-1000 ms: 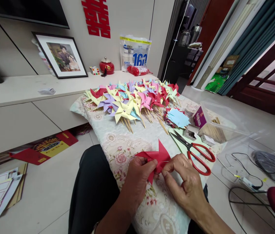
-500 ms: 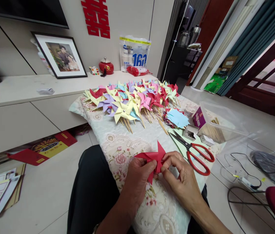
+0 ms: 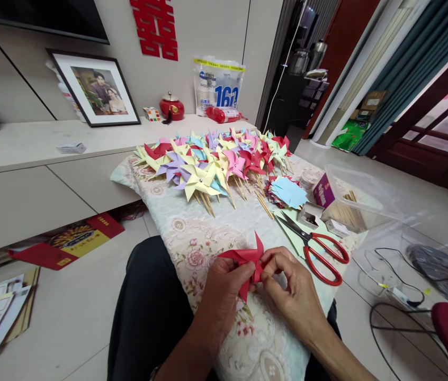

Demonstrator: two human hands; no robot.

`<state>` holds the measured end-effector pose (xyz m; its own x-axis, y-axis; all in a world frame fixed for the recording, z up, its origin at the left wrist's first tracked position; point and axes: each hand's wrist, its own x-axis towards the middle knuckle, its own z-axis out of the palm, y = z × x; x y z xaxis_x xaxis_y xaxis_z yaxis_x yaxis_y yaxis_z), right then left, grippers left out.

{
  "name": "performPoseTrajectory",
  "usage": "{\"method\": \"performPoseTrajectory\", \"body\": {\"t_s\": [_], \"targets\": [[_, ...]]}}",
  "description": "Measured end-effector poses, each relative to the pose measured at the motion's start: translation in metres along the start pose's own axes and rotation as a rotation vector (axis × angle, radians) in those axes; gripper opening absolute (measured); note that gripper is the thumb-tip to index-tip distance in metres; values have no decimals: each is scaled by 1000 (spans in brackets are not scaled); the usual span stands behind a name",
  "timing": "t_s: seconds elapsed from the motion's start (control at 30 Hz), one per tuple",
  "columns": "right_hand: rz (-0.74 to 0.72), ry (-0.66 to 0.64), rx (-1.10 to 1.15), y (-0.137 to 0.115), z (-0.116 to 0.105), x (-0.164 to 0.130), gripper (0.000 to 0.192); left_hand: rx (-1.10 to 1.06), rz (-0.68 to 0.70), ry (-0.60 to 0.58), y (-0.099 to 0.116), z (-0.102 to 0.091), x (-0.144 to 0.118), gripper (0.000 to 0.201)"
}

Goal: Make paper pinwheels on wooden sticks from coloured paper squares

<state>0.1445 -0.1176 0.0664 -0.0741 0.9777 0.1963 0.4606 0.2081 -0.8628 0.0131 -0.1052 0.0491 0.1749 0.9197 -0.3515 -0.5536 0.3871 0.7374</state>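
A red paper pinwheel is held over the front of the cloth-covered table. My left hand is closed on it, thumb pressed on its middle. At its right side my right hand pinches a folded blade; the fingertips partly hide the paper there. Scissors with red handles lie partly spread to the right of my right hand, on pale green paper. Farther back lie many finished pinwheels on sticks, in yellow, red, purple, pink and blue.
A stack of cut paper with blue on top lies beside loose sticks. Small boxes and a clear plastic bin stand at the right. A flowered tablecloth covers the table; a cabinet with a picture frame is behind.
Both hands stay nearly in place on the red pinwheel. Its upper blade has curled slightly and shifted a little left. The camera view has moved very slightly.
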Motion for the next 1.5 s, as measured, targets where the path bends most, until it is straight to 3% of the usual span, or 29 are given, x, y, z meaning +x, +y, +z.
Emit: {"method": "performPoseTrajectory", "body": {"t_s": [1.03,1.17,1.3,1.4,1.5], "targets": [[0,-61,-75,-3,-3,-3,16,105,17,35,-6,-2,1,12],[-62,37,-151,0,-16,-5,8,146,-13,34,-2,-8,3,15],[-4,61,-116,8,-37,1,42,343,-68,-25,10,-16,6,18],[86,-91,-8,7,-49,11,62,455,-98,-152,20,-20,8,15],[138,-292,64,-1,-53,20,71,607,-74,-263,28,-22,12,10]]}}
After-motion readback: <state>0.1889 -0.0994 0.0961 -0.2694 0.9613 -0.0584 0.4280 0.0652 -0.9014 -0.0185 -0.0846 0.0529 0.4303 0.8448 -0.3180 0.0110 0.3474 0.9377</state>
